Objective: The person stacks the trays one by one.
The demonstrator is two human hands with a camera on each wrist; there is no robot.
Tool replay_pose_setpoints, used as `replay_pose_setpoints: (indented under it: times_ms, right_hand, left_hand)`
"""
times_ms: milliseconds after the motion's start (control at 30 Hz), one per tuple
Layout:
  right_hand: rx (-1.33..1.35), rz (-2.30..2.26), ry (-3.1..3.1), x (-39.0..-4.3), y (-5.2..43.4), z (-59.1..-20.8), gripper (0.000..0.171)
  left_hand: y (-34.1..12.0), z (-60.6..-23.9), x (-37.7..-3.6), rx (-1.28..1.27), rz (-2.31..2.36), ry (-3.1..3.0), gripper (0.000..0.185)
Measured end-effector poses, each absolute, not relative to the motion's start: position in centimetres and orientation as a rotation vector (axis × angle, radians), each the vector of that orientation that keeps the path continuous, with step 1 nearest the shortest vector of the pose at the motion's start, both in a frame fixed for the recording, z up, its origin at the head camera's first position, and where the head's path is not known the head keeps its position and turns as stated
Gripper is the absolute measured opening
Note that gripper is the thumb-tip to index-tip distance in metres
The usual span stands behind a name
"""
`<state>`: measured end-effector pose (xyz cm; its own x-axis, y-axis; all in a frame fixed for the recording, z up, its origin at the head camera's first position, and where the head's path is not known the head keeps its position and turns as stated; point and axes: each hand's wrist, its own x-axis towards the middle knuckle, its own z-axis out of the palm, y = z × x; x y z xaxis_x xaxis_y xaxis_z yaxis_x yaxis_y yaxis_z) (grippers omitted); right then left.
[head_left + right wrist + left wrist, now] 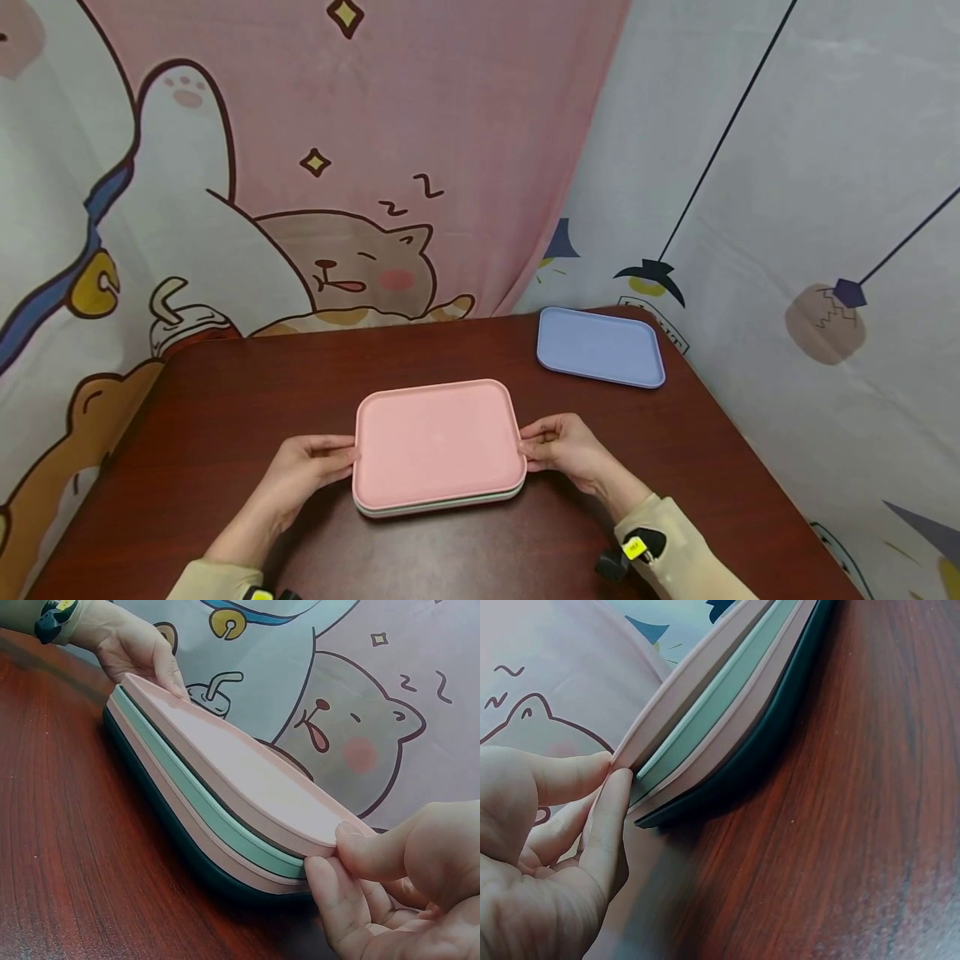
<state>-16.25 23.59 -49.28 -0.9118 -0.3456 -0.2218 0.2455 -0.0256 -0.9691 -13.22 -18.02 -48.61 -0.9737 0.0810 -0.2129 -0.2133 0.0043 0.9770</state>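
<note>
A pink tray (435,446) lies on top of a stack on the table. Beneath it the wrist views show a light green tray (217,834), another pink tray (202,859) and a dark green tray (772,746) at the bottom. My left hand (311,471) pinches the top pink tray at its left edge, thumb above and a finger below the rim. At the opposite edge, my right hand (570,450) pinches the same tray between thumb and fingers. A thin dark gap separates the top tray from the green one.
A blue tray (600,348) rests by itself at the table's far right corner. The brown wooden table (225,392) meets a cartoon-printed curtain (465,150) at the back and sides.
</note>
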Motion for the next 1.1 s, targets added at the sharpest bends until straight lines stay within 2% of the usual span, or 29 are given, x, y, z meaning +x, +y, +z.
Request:
replay_pose_setpoints:
  times_ms: [1100]
  right_hand:
    - [-0.079, -1.985, 1.870, -15.97, 23.56, -49.44, 0.027]
  left_hand:
    - [-18.32, -48.89, -13.42, -0.130, 2.069, 2.076, 0.040]
